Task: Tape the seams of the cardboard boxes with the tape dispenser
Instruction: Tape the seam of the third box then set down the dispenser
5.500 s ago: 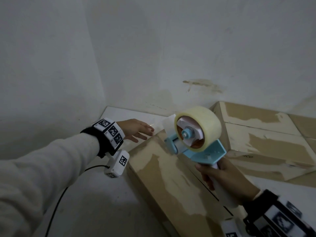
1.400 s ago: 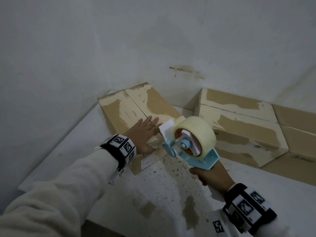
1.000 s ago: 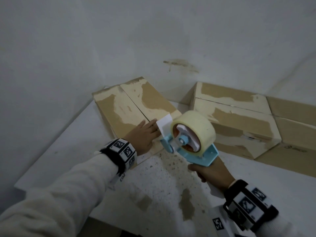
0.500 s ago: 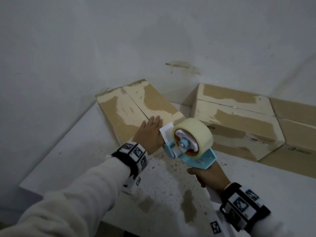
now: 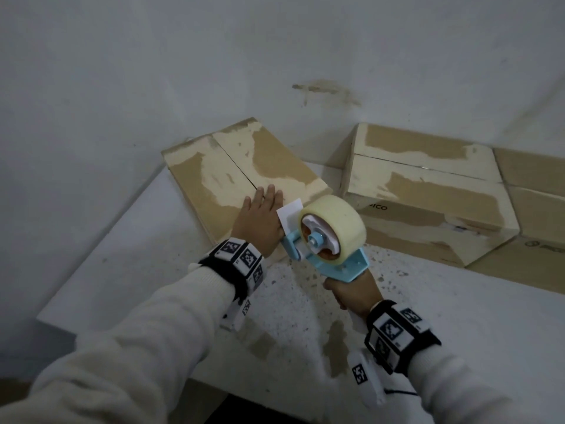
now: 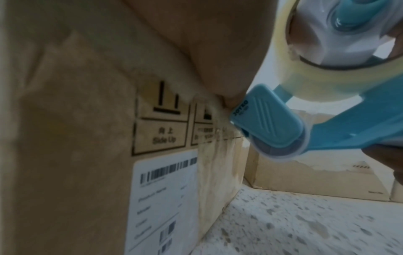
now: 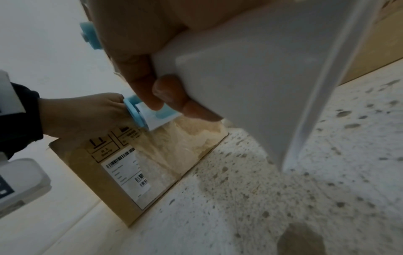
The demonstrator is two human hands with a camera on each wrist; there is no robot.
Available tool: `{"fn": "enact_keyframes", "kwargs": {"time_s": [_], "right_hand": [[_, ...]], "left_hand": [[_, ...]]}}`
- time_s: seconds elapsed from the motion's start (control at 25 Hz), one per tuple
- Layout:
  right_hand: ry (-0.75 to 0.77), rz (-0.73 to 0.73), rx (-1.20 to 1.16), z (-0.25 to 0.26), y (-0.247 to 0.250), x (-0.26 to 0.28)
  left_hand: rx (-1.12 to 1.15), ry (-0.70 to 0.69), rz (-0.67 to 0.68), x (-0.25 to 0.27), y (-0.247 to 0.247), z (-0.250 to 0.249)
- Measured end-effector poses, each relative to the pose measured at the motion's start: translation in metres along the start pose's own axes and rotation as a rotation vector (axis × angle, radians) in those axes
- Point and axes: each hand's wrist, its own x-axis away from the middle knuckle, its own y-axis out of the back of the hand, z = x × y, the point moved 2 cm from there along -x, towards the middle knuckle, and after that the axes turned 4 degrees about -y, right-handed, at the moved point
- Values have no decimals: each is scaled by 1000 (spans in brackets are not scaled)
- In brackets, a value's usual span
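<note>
pressing flat on the near end of the left cardboard box (image 5: 232, 175), the left hand (image 5: 260, 218) lies with fingers straight and together beside the centre seam. box top is brown board with pale torn patches where the skin has peeled; its front face carries a white barcode label (image 7: 126, 174) and printed "side up" marks. right hand (image 5: 354, 293) is wrapped round the white grip of the tape dispenser (image 5: 327, 249), fingers curled tight. dispenser: light blue plastic frame, thick round roll of cloudy tape (image 5: 339, 221), nose touching the box's near top edge, just beside the left hand. second box (image 5: 428, 191) sits to the right, well apart, on the speckled white table (image 5: 305, 301).
</note>
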Motion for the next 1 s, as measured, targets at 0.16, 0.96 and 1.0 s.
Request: {"fn": "enact_keyframes", "kwargs": {"time_s": [0.16,0.96,1.0], "right_hand": [[-85,-42,-53,-6,4,2],[-60,-86,17,-11,-2,3],[-64,-117,4,-14,1,5]], "left_hand": [[31,8,5,-1,0,0],[10,-12,-13,5,2,3],[25,-5,-22,5,2,3]]}}
